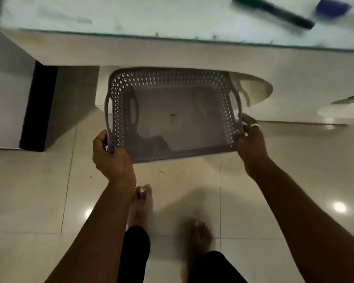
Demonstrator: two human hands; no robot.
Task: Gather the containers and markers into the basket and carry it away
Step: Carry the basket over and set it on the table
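I hold a grey perforated plastic basket (172,78) level in front of me, above the floor and just below the table's front edge. Nothing lies inside it. My left hand (110,158) grips its near left corner and my right hand (250,139) grips its near right corner by the handle. On the table top at the far right lies a dark green marker (274,12), blurred, and beside it a blue container (333,7) cut off by the frame's edge.
The white table (131,17) has a glass-covered top and a thick white front face. A black panel (39,105) stands under it at the left. Glossy beige floor tiles (39,201) lie below, with my bare feet (141,203) on them.
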